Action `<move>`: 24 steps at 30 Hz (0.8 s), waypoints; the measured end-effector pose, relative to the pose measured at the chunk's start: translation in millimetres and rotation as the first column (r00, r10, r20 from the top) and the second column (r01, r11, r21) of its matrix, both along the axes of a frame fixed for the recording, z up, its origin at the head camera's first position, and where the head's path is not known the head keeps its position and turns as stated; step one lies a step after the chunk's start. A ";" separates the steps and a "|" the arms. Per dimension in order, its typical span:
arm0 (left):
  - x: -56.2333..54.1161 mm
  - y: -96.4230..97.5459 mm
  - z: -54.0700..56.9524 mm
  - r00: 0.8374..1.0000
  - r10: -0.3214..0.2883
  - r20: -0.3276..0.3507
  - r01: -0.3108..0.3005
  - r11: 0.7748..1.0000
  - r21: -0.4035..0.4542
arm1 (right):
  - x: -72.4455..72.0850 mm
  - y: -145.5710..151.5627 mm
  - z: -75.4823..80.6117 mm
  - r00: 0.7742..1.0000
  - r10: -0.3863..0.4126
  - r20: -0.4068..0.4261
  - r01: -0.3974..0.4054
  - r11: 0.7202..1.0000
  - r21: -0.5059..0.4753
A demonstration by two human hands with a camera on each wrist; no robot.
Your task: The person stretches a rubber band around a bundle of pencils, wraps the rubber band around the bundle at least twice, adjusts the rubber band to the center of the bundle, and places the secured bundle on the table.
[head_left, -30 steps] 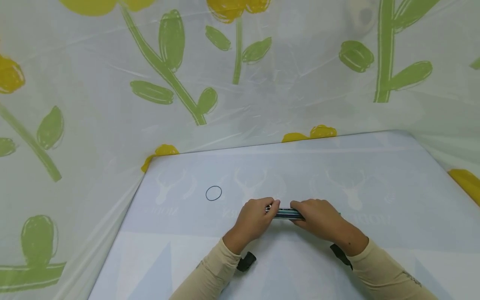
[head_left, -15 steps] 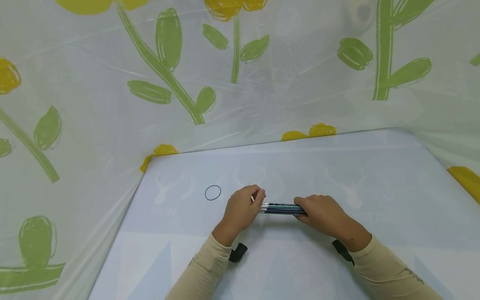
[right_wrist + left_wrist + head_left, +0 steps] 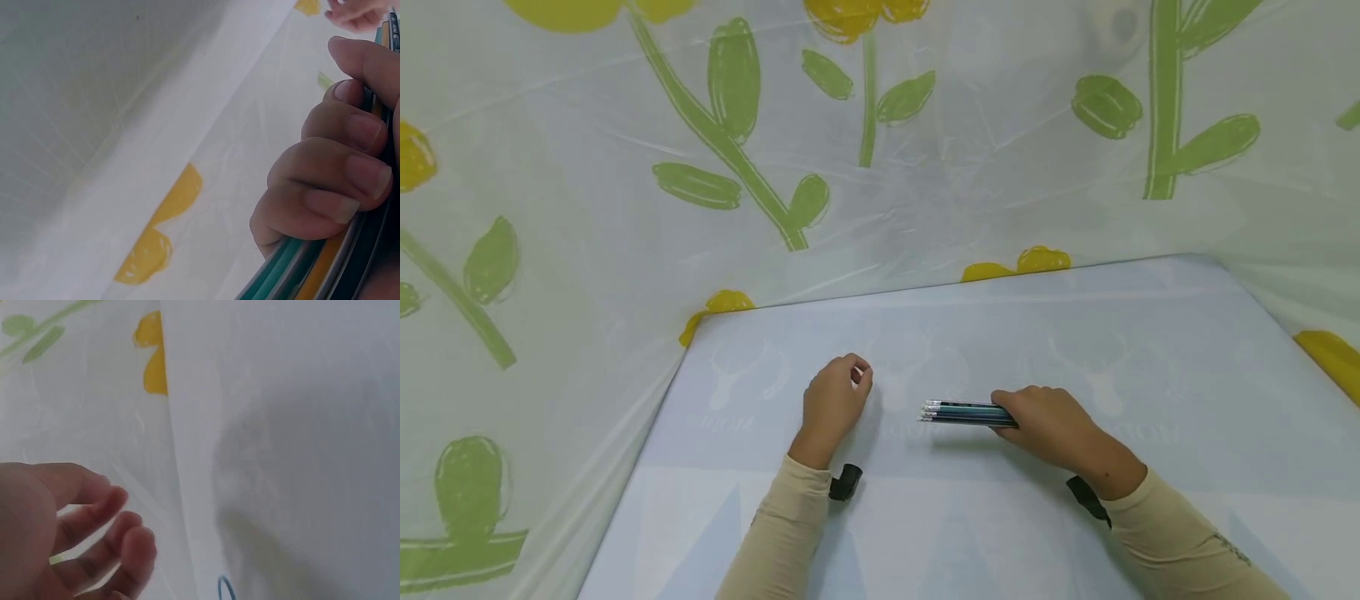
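My right hand [image 3: 1048, 427] grips a bundle of pencils [image 3: 958, 412] just above the table, their white eraser ends pointing left. In the right wrist view, curled fingers [image 3: 325, 169] wrap round the pencils [image 3: 312, 265], which show teal, orange and dark barrels. My left hand [image 3: 835, 400] is apart from the bundle, over the table to its left. Its fingers [image 3: 134, 553] are loosely bent with the thumb near the index fingertip, and nothing is held. A thin blue loop [image 3: 226, 589] peeks in at the bottom of the left wrist view; in the head view the left hand hides it.
The white table [image 3: 970, 517] carries faint deer prints and pale blue triangles. Behind it hangs a white sheet [image 3: 970, 192] with yellow flowers and green stems. Black straps with camera mounts [image 3: 846, 482] sit at both wrists.
My left hand has let go of the pencils' left end and moved left, covering the loop that was visible before. The right hand keeps its grip, shifting slightly right.
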State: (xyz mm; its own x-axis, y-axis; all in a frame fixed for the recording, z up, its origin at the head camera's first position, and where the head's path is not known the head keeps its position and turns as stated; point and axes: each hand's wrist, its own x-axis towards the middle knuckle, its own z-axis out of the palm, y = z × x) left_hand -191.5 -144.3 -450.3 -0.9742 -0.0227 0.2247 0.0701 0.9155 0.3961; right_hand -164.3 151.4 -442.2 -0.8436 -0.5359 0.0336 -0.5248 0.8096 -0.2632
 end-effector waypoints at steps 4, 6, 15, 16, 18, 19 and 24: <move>-1.9 -14.2 0.1 0.996 0.079 0.052 -0.076 0.996 -0.051 | 0.1 -0.5 1.3 1.000 -0.002 -0.003 0.002 1.000 0.002; -2.5 -20.4 0.2 0.993 0.103 0.064 -0.098 0.993 -0.070 | 0.3 -0.5 1.2 1.000 -0.004 0.000 0.004 1.000 0.002; -5.8 -35.5 -2.5 0.974 0.170 0.150 -0.154 0.981 -0.116 | 0.7 0.0 0.7 1.000 -0.018 0.024 0.018 1.000 -0.004; -6.3 -36.4 -3.1 0.972 0.176 0.158 -0.158 0.980 -0.119 | 0.6 0.0 0.8 1.000 -0.018 0.023 0.018 1.000 -0.005; -6.8 -38.0 -4.2 0.968 0.185 0.172 -0.164 0.978 -0.128 | 0.3 0.1 1.0 1.000 -0.019 0.019 0.019 1.000 -0.006; -6.8 -38.8 -5.4 0.966 0.189 0.177 -0.167 0.977 -0.131 | 0.4 0.1 0.6 1.000 -0.017 0.017 0.018 1.000 -0.008; -6.8 -41.4 -8.5 0.962 0.197 0.188 -0.170 0.974 -0.151 | 0.9 0.5 -0.8 1.000 -0.017 0.007 0.017 1.000 -0.010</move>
State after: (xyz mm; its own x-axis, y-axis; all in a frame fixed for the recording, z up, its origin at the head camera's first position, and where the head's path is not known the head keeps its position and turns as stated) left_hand -198.3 -185.6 -458.8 -0.9813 -0.1887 0.0382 -0.1727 0.9503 0.2591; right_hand -163.4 151.9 -443.0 -0.8528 -0.5212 0.0332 -0.5092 0.8157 -0.2744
